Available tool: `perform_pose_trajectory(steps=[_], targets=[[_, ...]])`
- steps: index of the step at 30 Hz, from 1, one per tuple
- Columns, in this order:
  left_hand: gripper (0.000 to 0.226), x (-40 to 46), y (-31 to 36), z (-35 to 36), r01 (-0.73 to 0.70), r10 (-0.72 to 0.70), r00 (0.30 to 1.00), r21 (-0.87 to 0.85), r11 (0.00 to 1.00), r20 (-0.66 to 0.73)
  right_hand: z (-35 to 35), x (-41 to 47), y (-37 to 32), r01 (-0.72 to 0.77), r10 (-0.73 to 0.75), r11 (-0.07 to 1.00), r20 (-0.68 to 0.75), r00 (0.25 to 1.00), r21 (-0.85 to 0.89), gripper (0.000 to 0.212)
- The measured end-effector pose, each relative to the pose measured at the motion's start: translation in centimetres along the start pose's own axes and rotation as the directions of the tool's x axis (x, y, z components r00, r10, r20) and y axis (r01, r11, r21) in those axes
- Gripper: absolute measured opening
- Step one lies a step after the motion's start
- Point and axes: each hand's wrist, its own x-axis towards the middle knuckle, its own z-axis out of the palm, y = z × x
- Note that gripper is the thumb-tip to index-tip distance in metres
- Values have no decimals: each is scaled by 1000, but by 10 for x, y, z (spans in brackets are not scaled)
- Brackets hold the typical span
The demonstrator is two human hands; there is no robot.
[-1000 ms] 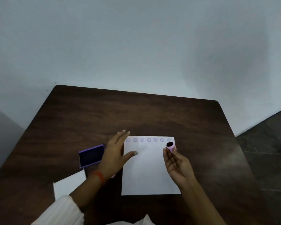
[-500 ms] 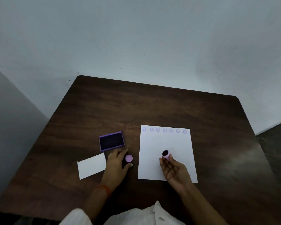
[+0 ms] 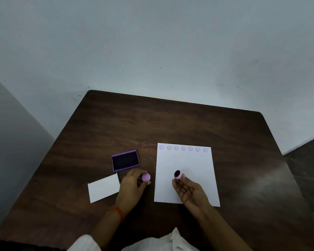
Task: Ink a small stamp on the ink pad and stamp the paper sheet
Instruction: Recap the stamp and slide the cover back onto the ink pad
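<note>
A white paper sheet (image 3: 186,165) lies on the dark wooden table (image 3: 170,124), with a row of several purple round prints (image 3: 183,148) along its far edge. My right hand (image 3: 189,191) is palm up over the sheet's near half and pinches a small pink stamp (image 3: 178,174) at the fingertips, its dark inked face turned up and away. My left hand (image 3: 132,183) rests left of the sheet with its fingers around a round pink cap (image 3: 146,177). The open purple ink pad (image 3: 125,160) lies just beyond my left hand.
A small white card (image 3: 103,189) lies at the left, near the ink pad. The table's far edge meets a pale wall; dark floor shows past the right edge. White sleeves show at the bottom.
My left hand left the paper's left edge and came to the pink cap beside the ink pad. My right hand drew the stamp back from the printed row toward the sheet's middle. The camera view shifted.
</note>
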Motion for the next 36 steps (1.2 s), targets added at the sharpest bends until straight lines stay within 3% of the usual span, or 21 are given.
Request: perform_pose_trajectory(steps=[3,5,8,10,13,20,26,36], targets=[[27,-3,8,-4,19,-20,1000,-111,994,-9,20,-2,2,97,-85,968,59,995,-233,17],[24,-6,14,-8,20,-22,1000,-143,990,-14,35,-5,4,147,-123,885,81,989,-443,10],[26,-8,25,-12,15,-22,999,-197,980,-35,50,-5,10,257,-247,574,135,959,-778,16],[29,-8,31,-15,26,-41,997,-218,976,-64,56,-4,14,340,-371,348,205,906,-874,23],[32,-10,36,-18,27,-50,995,-236,971,-90,61,-4,14,387,-447,208,265,854,-898,24],[27,-11,38,-23,-1,-18,994,-176,984,-105,68,-4,14,426,-475,132,321,819,-895,23],[30,-10,42,-25,-15,-4,993,-158,987,-116,70,-7,11,487,-439,210,363,822,-848,23],[27,-11,50,-34,-35,14,993,-174,984,-119,72,-5,5,512,-414,200,401,817,-836,18]])
